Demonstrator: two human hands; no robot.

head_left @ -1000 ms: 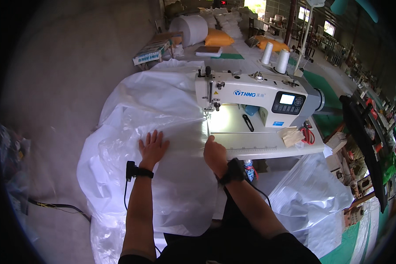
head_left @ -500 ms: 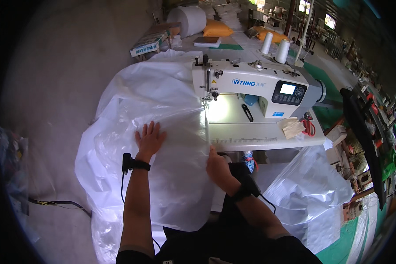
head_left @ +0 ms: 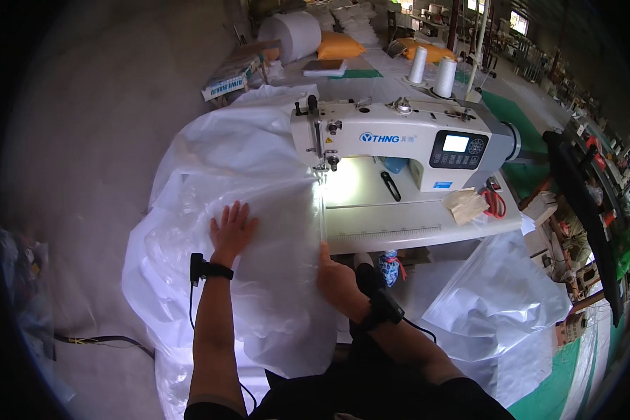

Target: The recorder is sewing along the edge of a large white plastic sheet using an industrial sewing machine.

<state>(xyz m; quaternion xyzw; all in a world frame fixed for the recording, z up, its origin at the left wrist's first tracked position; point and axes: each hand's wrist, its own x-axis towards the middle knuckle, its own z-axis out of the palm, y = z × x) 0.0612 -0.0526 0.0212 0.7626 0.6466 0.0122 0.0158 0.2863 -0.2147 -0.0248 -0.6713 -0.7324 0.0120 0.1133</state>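
- Sheeting (head_left: 280, 287), white, lies just left of the sewing machine (head_left: 399, 129).
- Left hand (head_left: 232, 229) rests flat on it, spread wide.
- Right hand (head_left: 338, 283), nearer than before, touches its right edge; cannot tell whether pinching.

bright window (head_left: 519, 22), dull grey floor (head_left: 98, 294)

Head cam, wide fisheye, worn on the person's head, facing down and forward over the forearms (head_left: 215, 325): left hand (head_left: 232, 234) and right hand (head_left: 339, 285) close, sewing machine (head_left: 392, 142) just beyond, white roll (head_left: 295, 36) farther back.
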